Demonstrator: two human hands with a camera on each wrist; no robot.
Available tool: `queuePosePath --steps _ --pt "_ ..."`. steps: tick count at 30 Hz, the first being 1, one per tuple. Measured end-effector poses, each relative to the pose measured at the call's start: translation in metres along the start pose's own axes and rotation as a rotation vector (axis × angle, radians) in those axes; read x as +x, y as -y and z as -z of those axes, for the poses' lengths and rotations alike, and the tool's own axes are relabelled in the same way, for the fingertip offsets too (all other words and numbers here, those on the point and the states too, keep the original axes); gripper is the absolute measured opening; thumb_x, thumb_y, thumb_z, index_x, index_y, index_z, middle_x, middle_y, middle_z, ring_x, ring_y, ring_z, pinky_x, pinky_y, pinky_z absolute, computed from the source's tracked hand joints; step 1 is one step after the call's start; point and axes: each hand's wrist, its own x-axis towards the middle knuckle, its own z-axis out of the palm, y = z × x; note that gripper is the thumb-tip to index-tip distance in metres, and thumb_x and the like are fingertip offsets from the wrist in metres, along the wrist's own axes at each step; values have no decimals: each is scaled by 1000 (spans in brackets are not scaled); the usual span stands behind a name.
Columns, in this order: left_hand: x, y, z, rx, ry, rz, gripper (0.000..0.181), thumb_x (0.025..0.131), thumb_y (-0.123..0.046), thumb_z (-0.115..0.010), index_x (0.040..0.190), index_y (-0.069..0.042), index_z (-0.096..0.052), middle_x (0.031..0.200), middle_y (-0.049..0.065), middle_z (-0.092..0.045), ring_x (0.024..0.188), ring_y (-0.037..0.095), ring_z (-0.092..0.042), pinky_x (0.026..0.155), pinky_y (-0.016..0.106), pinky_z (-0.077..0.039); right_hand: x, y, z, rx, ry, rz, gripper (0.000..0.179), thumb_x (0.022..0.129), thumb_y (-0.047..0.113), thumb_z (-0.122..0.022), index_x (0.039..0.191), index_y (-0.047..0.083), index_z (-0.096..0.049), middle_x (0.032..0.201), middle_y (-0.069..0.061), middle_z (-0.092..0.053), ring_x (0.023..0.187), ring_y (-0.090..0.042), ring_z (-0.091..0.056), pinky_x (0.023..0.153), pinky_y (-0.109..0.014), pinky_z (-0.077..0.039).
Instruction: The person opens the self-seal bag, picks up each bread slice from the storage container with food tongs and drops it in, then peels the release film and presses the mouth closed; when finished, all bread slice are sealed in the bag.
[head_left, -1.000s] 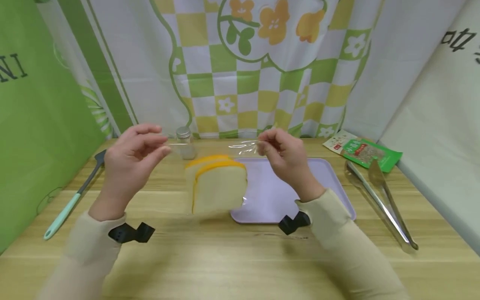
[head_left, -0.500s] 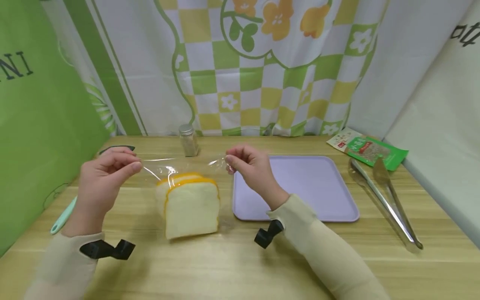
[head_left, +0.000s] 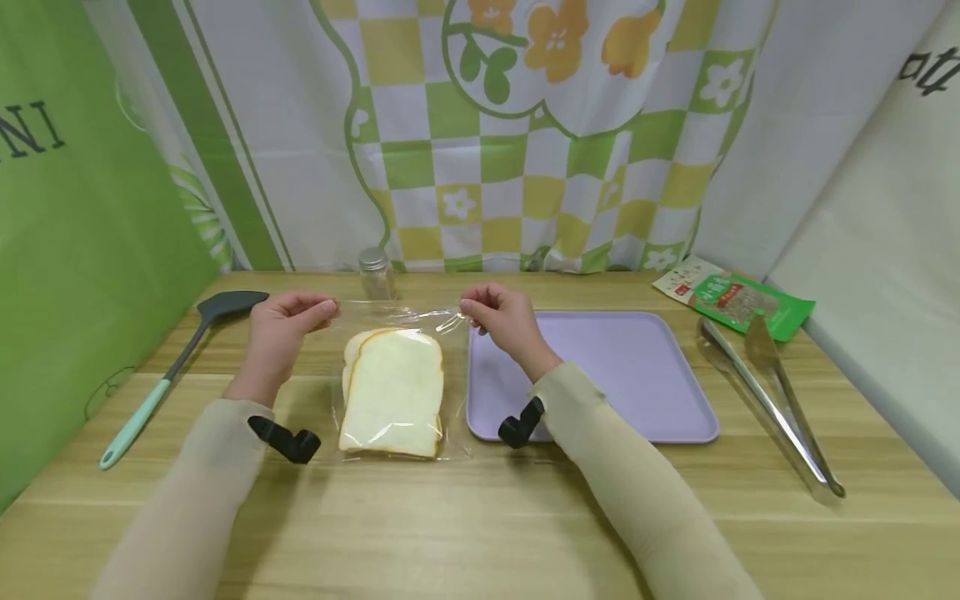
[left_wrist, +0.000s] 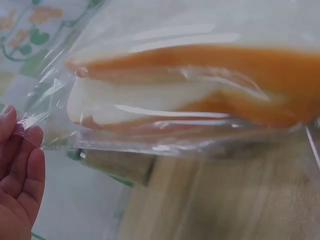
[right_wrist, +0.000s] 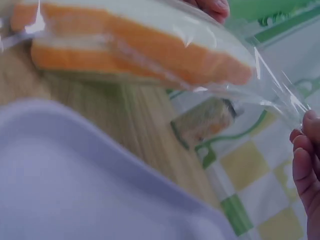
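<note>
Two slices of bread (head_left: 393, 392) with orange-brown crusts lie overlapped inside a clear plastic bag (head_left: 457, 417), left of the lilac tray. My left hand (head_left: 288, 333) pinches the bag's top left corner between thumb and fingers. At the top right corner, my right hand (head_left: 506, 321) pinches the film the same way, just over the tray's left edge. Between the two hands the bag's top edge is stretched. In the left wrist view the slices (left_wrist: 190, 65) show edge-on through the shiny film. The right wrist view shows the bag drawn taut toward my right fingertips (right_wrist: 309, 120).
The lilac tray (head_left: 600, 375) sits right of the bag. Metal tongs (head_left: 772, 408) and a green seasoning packet (head_left: 738, 300) lie further right. Behind the bag stands a glass shaker (head_left: 377, 275). A spatula (head_left: 176, 367) with a mint handle lies on the left.
The bag swung left off the tray's edge, then settled with the slices lying flatter. My left hand, apart from the bag's corner a second ago, now pinches it; my right hand moved left.
</note>
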Motion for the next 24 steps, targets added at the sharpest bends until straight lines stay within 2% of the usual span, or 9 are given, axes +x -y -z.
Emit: queuePosePath --steps 5,8,14,19,24 --pt "23 31 -4 107 -12 95 6 84 -15 -69 80 -20 -69 71 -18 -64 69 1 -58 63 16 -48 19 -23 -4 -33 -16 -79 12 85 6 -66 92 -4 -65 69 0 -60 53 -7 -50 47 -18 -43" --pt "31 44 -8 84 -31 169 7 84 -12 -68 79 -17 -68 71 -15 -63 69 3 -58 64 15 -49 23 -31 -9 -42 -30 -117 11 84 6 -66 90 -4 -64 68 -1 -60 52 -7 -49 48 -18 -43" --pt "31 61 -10 37 -7 297 1 86 -8 -65 84 -9 -66 77 -9 -63 74 5 -62 71 17 -52 20 -45 -18 -125 -47 -181 9 85 7 -65 86 -1 -63 69 -2 -57 54 -7 -49 51 -17 -43" --pt "28 67 -10 65 36 341 7 87 -3 -62 94 -2 -63 75 -12 -63 74 2 -61 74 18 -52 15 -56 -23 -139 -42 -231 8 85 5 -65 88 -3 -63 72 -3 -58 53 -6 -48 51 -17 -44" --pt "29 70 -10 67 58 367 12 87 -1 -61 98 3 -62 74 -13 -62 73 0 -60 75 17 -51 15 -59 -25 -146 -64 -231 6 84 2 -65 87 -3 -62 75 -6 -60 52 -6 -48 51 -18 -46"
